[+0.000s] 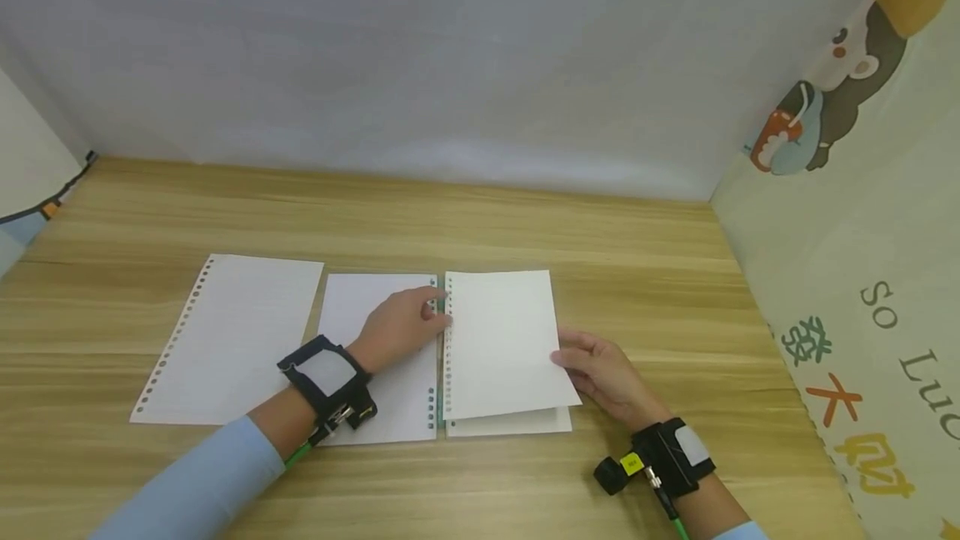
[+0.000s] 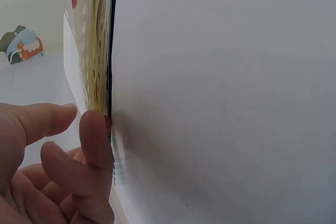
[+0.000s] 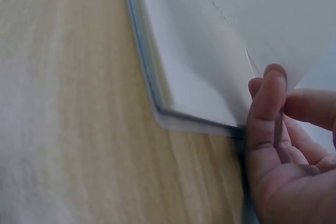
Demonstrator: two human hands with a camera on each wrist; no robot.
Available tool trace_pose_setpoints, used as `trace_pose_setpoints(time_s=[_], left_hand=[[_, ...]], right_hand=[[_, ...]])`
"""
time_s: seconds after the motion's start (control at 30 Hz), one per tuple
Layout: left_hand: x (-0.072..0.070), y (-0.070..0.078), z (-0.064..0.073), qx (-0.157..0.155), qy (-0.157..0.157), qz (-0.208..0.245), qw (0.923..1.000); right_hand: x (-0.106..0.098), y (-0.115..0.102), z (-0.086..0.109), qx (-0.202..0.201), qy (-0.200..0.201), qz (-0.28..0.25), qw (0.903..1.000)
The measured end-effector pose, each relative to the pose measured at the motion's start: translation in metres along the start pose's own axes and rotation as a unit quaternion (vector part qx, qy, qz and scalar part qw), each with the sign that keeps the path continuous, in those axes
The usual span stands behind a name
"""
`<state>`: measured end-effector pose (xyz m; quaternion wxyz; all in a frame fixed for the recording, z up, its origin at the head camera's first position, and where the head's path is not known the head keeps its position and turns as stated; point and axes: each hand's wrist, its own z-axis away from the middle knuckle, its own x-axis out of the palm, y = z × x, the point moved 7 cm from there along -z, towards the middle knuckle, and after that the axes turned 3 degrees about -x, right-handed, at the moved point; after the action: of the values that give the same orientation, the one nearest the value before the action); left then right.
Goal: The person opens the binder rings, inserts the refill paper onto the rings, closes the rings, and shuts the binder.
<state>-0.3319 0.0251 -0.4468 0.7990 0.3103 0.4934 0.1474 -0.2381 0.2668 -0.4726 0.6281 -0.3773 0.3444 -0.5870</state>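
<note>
A ring-bound notebook (image 1: 378, 427) lies spread open on the table, its teal binding running down the middle. On its right side a white punched page (image 1: 498, 340) is raised, its lower right corner tilted up over the pages beneath. My right hand (image 1: 606, 373) pinches that page's right edge between thumb and fingers, also seen up close in the right wrist view. At the punched edge by the binding, my left hand (image 1: 397, 323) touches the paper with its fingertips. Thumb and forefinger stand apart in the left wrist view, beside the page stack (image 2: 100, 51).
A loose white sheet (image 1: 232, 340) with holes along its left edge lies to the left of the notebook, partly under the left forearm. Wood-grain table (image 1: 412, 215) surrounds the paper. A grey backdrop (image 1: 390, 65) stands behind, and a printed panel (image 1: 847, 257) on the right.
</note>
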Motion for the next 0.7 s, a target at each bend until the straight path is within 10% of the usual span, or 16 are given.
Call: trace_pose_setpoints(time_s=[0.7], left_hand=[[0.006, 0.011, -0.009, 0.015, 0.004, -0.029, 0.9995]], right_hand=[[-0.002, 0.001, 0.001, 0.006, 0.019, 0.019, 0.9996]])
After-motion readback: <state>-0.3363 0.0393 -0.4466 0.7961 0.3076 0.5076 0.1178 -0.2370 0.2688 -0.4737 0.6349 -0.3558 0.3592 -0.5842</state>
